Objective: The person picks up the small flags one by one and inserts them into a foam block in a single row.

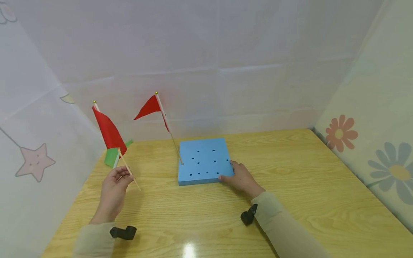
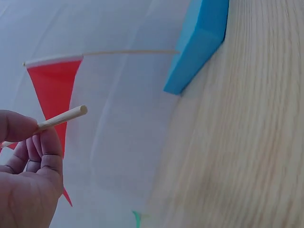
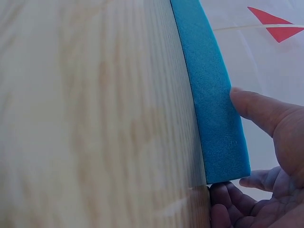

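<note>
My left grip (image 1: 114, 186) pinches a red flag (image 1: 109, 130) by its stick (image 1: 125, 162).
My right grip (image 1: 240, 178), spread wide, holds the blue block's (image 1: 206, 167) corner; red cloth partly hides something green (image 1: 111, 157).

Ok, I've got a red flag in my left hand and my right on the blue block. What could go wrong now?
The left hand pinches the held flag low on its stick, so its top might swing. The right hand holds the blue block only around its near right corner, so pushing elsewhere could pivot it. The standing red flag is planted near the block's left edge; a bump could loosen it.
</note>
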A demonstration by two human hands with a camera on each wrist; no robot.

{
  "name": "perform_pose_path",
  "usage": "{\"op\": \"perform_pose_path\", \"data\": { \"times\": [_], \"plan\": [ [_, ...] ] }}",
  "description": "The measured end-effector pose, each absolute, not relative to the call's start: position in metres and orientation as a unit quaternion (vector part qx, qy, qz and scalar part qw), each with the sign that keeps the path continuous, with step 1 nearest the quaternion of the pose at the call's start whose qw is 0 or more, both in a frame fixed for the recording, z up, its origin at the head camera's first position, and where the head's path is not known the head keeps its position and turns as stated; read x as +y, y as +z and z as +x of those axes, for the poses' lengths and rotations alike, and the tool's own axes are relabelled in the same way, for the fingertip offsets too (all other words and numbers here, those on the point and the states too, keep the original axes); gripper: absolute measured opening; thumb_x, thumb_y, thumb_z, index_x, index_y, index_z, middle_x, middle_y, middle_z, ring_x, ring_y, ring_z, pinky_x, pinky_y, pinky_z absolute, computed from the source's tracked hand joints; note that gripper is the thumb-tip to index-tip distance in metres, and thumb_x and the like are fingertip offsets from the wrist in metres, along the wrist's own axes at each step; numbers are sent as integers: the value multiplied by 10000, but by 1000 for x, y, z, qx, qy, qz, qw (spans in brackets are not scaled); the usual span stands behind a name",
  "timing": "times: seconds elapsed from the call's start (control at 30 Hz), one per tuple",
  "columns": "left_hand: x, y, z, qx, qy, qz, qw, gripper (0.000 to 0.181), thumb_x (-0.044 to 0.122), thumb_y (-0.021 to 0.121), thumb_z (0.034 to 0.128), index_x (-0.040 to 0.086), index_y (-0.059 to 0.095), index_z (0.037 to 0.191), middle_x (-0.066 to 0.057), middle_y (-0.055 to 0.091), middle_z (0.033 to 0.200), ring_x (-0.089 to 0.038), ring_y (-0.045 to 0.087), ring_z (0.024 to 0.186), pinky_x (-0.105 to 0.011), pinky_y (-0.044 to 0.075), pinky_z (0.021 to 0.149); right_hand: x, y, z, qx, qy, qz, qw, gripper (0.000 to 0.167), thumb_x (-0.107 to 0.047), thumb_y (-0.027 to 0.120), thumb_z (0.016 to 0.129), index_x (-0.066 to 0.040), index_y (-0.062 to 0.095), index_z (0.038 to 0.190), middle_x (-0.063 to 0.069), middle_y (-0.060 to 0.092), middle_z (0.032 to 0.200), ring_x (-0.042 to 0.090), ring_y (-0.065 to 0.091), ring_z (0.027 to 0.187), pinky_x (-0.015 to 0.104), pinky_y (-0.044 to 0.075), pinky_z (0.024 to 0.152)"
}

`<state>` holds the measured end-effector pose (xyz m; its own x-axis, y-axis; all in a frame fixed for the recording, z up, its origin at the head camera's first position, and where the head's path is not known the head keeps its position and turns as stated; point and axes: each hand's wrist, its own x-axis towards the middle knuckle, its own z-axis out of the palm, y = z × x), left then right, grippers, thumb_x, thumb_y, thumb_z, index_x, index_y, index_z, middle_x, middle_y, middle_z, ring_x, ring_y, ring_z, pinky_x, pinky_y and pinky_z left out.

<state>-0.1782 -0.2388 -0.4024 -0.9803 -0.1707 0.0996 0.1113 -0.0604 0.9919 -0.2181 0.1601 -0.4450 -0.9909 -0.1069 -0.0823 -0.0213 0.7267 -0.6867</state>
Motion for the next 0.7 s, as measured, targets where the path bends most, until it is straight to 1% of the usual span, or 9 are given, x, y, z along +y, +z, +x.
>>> {"op": "perform_pose_path", "data": {
  "times": [0.27, 0.47, 0.7],
  "plan": [
    [-209, -387, -179, -695, -710, 18, 109, 257, -195, 528, 959, -67, 472, 1174, 6, 539, 1036, -95, 561, 964, -155, 514, 833, 161, -447, -218, 926, -372, -30, 57, 900, -352, 764, 945, 113, 296, 1558, 372, 390, 1479, 498, 445, 1347, 601, 395, 1093],
    [-193, -383, -178, -711, -694, -6, 117, 250, -184, 545, 954, -78, 491, 1174, -26, 539, 1054, -98, 561, 955, -164, 516, 828, 160, -447, -217, 926, -372, -34, 60, 904, -363, 770, 941, 104, 303, 1559, 369, 406, 1474, 494, 447, 1353, 596, 398, 1094],
    [-177, -376, -179, -719, -684, -30, 118, 273, -188, 551, 946, -137, 471, 1203, -60, 526, 1074, -100, 546, 963, -154, 500, 828, 161, -448, -218, 926, -372, -35, 56, 914, -373, 775, 936, 104, 305, 1558, 370, 406, 1475, 502, 445, 1354, 602, 402, 1086]
  ]
}}
